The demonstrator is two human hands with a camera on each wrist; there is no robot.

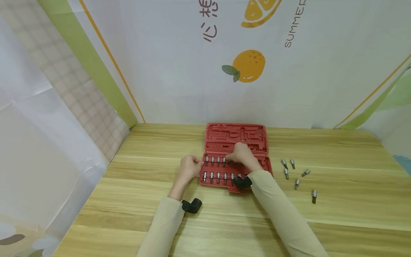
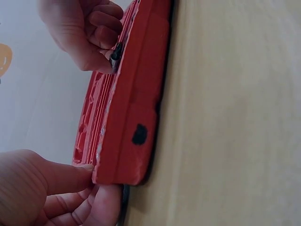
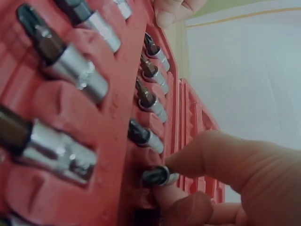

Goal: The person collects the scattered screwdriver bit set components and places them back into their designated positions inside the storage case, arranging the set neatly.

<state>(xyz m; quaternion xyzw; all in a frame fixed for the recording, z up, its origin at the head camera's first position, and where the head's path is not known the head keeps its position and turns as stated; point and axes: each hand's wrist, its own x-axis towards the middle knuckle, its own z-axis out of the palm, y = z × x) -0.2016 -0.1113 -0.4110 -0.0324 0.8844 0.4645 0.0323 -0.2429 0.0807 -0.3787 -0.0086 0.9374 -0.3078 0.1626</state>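
Head view: open red case [image 1: 221, 169] at frame centre; left hand [image 1: 190, 167] at its left edge, right hand [image 1: 241, 154] over its upper row. Left wrist view: left thumb and fingers pinch the case corner, lower left. Right wrist view: right thumb and finger pinch a bit [image 3: 156, 176], lower centre; dark tip points left, long axis roughly level.

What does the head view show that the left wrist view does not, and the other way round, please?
Only the head view shows the six loose sockets on the table and the "SUMMER" lettering on the backdrop.

Only the left wrist view shows the black spot on the red case's outer wall.

Both show the open case, the left hand at its edge and the right hand over it.
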